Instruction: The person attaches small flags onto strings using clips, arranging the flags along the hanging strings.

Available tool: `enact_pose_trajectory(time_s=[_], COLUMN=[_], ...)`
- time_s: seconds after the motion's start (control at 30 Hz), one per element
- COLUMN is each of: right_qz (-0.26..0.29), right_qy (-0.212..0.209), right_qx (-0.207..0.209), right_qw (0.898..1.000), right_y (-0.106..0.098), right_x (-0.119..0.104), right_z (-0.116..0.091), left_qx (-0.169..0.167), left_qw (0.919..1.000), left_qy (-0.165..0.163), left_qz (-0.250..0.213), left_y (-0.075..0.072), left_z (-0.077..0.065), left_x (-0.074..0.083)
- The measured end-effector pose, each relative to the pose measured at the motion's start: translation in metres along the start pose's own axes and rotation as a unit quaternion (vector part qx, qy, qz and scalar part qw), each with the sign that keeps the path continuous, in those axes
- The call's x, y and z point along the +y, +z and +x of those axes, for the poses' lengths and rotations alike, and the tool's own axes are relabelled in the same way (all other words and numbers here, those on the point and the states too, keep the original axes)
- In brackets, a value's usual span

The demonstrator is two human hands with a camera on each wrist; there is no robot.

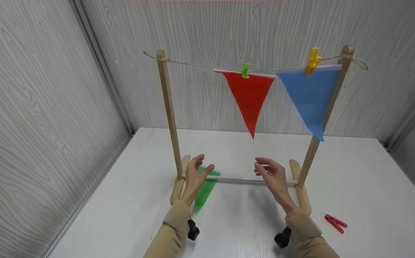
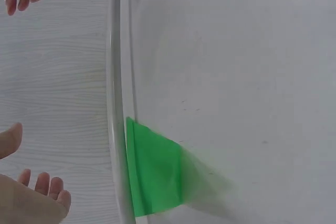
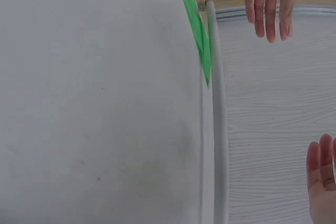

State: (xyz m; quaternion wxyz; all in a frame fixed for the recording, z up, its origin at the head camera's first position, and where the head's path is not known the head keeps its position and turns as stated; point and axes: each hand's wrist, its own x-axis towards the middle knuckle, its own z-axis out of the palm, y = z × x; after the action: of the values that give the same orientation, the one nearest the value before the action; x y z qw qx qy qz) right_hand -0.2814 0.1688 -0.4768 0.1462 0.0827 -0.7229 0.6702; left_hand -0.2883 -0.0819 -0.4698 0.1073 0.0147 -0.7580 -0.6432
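My left hand [image 1: 196, 175] hovers over the left end of the frame's bottom bar, fingers relaxed and holding nothing. Under it a green pennant [image 1: 204, 193] lies on the table across the bar; the left wrist view shows this green pennant [image 2: 155, 169] beside the white rod [image 2: 115, 103]. My right hand [image 1: 273, 177] is held near the bar's right part, fingers loosely bent with nothing between them. Above both hands, a red pennant [image 1: 250, 96] hangs from a string by a green clothespin [image 1: 245, 71]. To its right a blue pennant [image 1: 311, 96] hangs by a yellow clothespin [image 1: 313, 61].
A wooden post [image 1: 169, 114] on the left and another post [image 1: 313, 154] on the right carry the string [image 1: 193, 64]. A red clothespin [image 1: 335, 223] lies on the white table [image 1: 121, 215], right of the stand. Wood-grain panels [image 1: 128, 28] enclose the table.
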Motion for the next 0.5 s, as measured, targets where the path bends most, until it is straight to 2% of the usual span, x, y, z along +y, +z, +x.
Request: enact_pose_trajectory(time_s=[0.13,0.27,0.5], right_qz=[0.005,0.033,0.092], right_qy=[0.045,0.082,0.142], right_qx=[-0.012,-0.037,-0.102], right_qw=[0.999,0.995,0.98], right_y=[0.0,0.0,-0.004], right_x=[0.009,0.019,0.03], right_z=[-0.005,-0.009,-0.013], left_qx=[-0.003,-0.008,-0.023], left_qw=[0.9995,0.997,0.9829], left_qy=[-0.01,-0.009,-0.004], left_qz=[0.029,0.076,0.182], left_y=[0.001,0.0,-0.004], left_z=[-0.003,-0.006,-0.009], left_x=[-0.008,-0.016,-0.024])
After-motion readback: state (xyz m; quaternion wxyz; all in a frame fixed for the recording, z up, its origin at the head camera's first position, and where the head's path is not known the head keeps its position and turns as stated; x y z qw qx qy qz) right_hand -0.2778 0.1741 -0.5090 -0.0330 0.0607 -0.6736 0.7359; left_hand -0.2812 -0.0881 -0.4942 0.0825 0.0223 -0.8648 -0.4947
